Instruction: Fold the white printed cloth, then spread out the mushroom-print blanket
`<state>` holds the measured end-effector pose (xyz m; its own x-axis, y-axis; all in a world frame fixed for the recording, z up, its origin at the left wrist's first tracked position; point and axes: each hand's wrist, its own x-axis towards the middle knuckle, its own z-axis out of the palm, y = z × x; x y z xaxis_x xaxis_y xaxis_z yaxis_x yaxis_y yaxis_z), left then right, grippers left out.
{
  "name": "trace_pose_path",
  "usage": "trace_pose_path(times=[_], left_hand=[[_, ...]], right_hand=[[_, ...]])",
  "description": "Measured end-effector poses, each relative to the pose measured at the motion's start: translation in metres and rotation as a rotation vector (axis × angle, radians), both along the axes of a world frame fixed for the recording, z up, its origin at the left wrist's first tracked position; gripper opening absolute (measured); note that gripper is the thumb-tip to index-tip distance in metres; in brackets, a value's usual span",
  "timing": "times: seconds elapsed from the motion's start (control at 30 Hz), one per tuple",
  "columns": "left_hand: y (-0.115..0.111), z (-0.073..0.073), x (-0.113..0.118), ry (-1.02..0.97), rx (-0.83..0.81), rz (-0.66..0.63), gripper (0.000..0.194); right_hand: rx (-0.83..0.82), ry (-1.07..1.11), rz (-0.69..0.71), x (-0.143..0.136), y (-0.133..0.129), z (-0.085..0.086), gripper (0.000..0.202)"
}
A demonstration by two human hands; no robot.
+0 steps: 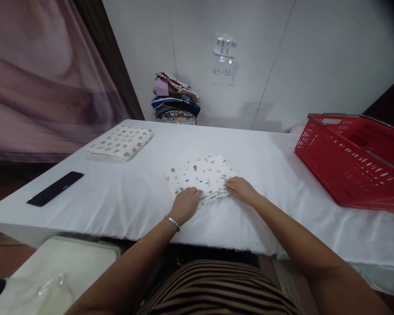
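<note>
A folded white cloth [200, 171] with a small plant-like print lies near the front middle of the table, its layered edge toward me. My left hand [186, 204], a silver bracelet at its wrist, is closed on the cloth's near left corner. At the near right corner, my right hand [241, 189] has its fingers closed on the edge, the thumb partly hidden. Farther left lies another folded cloth [121, 142], white with grey mushroom-like shapes, with neither hand touching it.
A red plastic basket [351, 170] with metal handles stands on the right of the white-covered table [134, 197]. A flat black object [55, 189] lies at the left. Behind the table is a stack of folded fabrics [175, 98], beside paper notes [222, 72] on the wall.
</note>
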<state>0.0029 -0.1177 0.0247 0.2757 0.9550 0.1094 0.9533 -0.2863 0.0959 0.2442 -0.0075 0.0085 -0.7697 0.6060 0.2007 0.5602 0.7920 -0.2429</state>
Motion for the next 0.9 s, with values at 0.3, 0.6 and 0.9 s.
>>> trace_pose_path(times=[0.3,0.6,0.9], left_hand=[[-0.001,0.003,0.001,0.026,0.054,-0.029,0.027],[-0.009,-0.013,0.002,0.018,0.081,-0.060,0.023],[-0.031,-0.014,-0.003,-0.162,0.100,-0.056,0.028]], right_hand=[[0.070,0.078,-0.012,0.003,-0.004,0.002,0.022],[0.110,-0.012,0.000,0.004,-0.012,-0.005,0.023],[0.012,0.148,-0.030,-0.022,-0.028,0.007,0.032]])
